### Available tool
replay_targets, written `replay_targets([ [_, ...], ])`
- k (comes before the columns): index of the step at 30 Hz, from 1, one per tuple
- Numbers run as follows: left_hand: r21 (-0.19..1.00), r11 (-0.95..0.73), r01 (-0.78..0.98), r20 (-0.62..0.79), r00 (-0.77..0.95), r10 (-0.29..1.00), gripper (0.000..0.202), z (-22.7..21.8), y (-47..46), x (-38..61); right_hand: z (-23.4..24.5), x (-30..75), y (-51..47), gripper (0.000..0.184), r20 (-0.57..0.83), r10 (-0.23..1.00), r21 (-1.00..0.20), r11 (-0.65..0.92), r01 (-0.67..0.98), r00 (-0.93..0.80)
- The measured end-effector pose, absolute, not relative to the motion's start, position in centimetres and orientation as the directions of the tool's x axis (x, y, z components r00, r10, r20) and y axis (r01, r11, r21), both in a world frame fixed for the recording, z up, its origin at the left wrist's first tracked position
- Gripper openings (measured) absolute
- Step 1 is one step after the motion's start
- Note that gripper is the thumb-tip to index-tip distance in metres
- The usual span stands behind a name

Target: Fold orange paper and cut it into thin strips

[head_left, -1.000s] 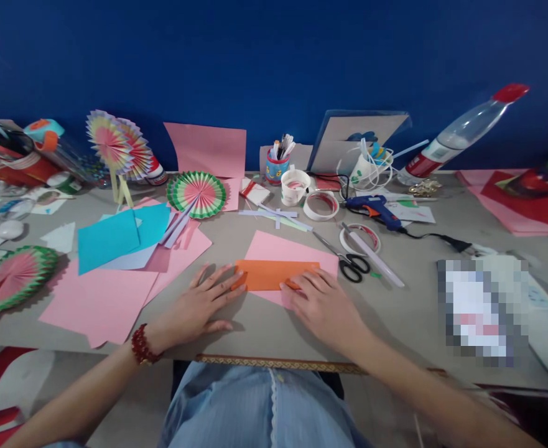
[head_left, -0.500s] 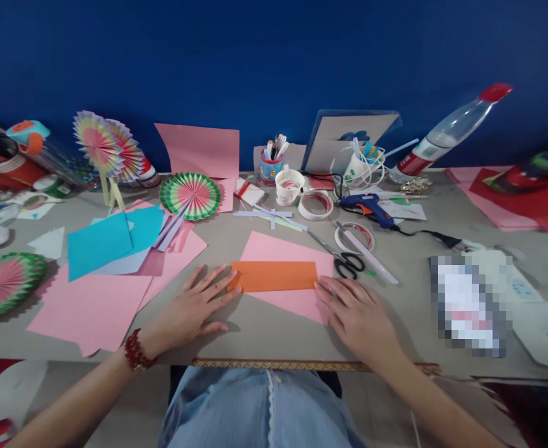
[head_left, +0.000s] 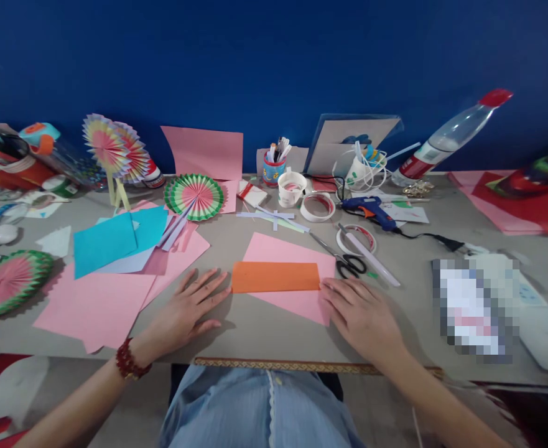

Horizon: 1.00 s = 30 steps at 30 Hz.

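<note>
A folded orange paper strip (head_left: 276,276) lies flat across a pink sheet of paper (head_left: 297,306) in front of me. My left hand (head_left: 192,308) rests palm down on the table with fingers spread, its tips just off or barely at the strip's left end. At the other end, my right hand (head_left: 360,314) lies with its fingers stretched out, the tips by the strip's right edge and over the pink sheet. Black-handled scissors (head_left: 351,265) lie just beyond my right fingers. Neither hand holds anything.
Blue sheets (head_left: 106,242) and pink sheets (head_left: 96,305) lie on the left beside a pleated paper fan (head_left: 194,197). Behind stand a pen cup (head_left: 274,169) and a paper cup (head_left: 291,189). Tape rolls (head_left: 317,206), a glue gun (head_left: 371,210) and a bottle (head_left: 451,140) are toward the right.
My left hand has slid left, off the strip's end. My right hand stays by the right edge. The view has shifted slightly.
</note>
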<state>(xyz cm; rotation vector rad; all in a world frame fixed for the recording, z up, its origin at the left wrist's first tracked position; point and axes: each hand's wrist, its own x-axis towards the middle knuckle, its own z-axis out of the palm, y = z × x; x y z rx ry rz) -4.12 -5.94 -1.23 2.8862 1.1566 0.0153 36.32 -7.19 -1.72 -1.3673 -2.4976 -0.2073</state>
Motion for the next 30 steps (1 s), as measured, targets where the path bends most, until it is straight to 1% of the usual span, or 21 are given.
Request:
replay_targets([
  [3,0.053,-0.719,0.692,0.025,0.719,0.694,0.054,-1.2,-5.8,-3.8,-0.7,35.5,-6.1,0.024,0.431,0.764,0.028,0.520,0.854,-0.479],
  [5,0.051,-0.718,0.694,0.036,0.718,0.695,0.052,-1.3,-5.7,-3.7,0.2,34.8,-5.3,0.022,0.465,0.743,0.060,0.516,0.854,-0.482],
  [7,0.040,-0.716,0.696,0.038,0.715,0.698,0.052,-1.3,-5.6,-3.6,1.1,34.2,-4.6,0.020,0.427,0.773,0.071,0.488,0.870,-0.469],
  [9,0.032,-0.717,0.696,0.042,0.716,0.697,0.052,-1.5,-5.5,-3.7,1.8,34.0,-4.1,0.021,0.398,0.799,0.063,0.465,0.883,-0.450],
  [13,0.038,-0.726,0.686,0.044,0.725,0.688,0.051,-1.8,-5.4,-3.9,2.4,33.6,-3.8,0.028,0.394,0.798,0.020,0.488,0.872,-0.456],
  [15,0.049,-0.724,0.688,0.044,0.722,0.690,0.049,-1.7,-5.4,-3.9,2.2,33.0,-3.8,0.034,0.356,0.777,0.033,0.545,0.838,-0.519],
  [17,0.080,-0.714,0.695,0.056,0.712,0.700,0.048,-1.6,-5.3,-3.8,1.5,32.1,-3.9,0.037,0.281,0.721,0.065,0.644,0.762,-0.634],
  [19,0.158,-0.689,0.708,0.082,0.685,0.723,0.044,-1.3,-5.3,-3.6,0.6,31.2,-3.7,0.035,0.241,0.662,0.091,0.713,0.695,-0.710],
  [20,0.226,-0.660,0.716,0.108,0.655,0.748,0.040,-1.2,-5.3,-3.5,0.0,30.9,-3.6,0.033,0.230,0.657,0.092,0.720,0.688,-0.718],
  [21,0.311,-0.615,0.725,0.147,0.603,0.784,0.036,-1.1,-5.4,-3.4,-0.5,30.7,-3.4,0.031,0.221,0.665,0.082,0.717,0.693,-0.714],
  [23,0.509,-0.496,0.703,0.246,0.433,0.867,0.029,-1.0,-5.8,-2.9,-1.2,30.6,-3.0,0.025,0.217,0.696,0.029,0.696,0.717,-0.684],
  [24,0.607,-0.439,0.662,0.284,0.336,0.898,0.028,-0.9,-6.1,-2.6,-1.5,30.6,-2.9,0.022,0.242,0.710,-0.025,0.686,0.727,-0.661],
  [25,0.694,-0.390,0.605,0.292,0.258,0.921,0.029,-0.8,-6.4,-2.2,-1.5,30.7,-2.7,0.019,0.280,0.721,-0.101,0.678,0.728,-0.633],
  [26,0.767,-0.349,0.539,0.274,0.217,0.937,0.030,-0.7,-6.6,-1.6,-1.5,30.8,-2.7,0.018,0.328,0.733,-0.194,0.669,0.717,-0.596],
  [27,0.828,-0.311,0.466,0.228,0.227,0.947,0.032,-0.6,-6.9,-0.8,-1.4,30.8,-2.8,0.018,0.371,0.751,-0.297,0.653,0.697,-0.546],
  [29,0.916,-0.192,0.353,0.051,0.373,0.927,0.036,-0.3,-7.1,1.0,-0.8,30.5,-3.2,0.018,0.407,0.801,-0.484,0.597,0.640,-0.439],
  [30,0.940,-0.158,0.303,0.005,0.451,0.893,0.038,-0.2,-7.0,2.0,-0.5,30.1,-3.6,0.018,0.395,0.825,-0.550,0.564,0.616,-0.404],
])
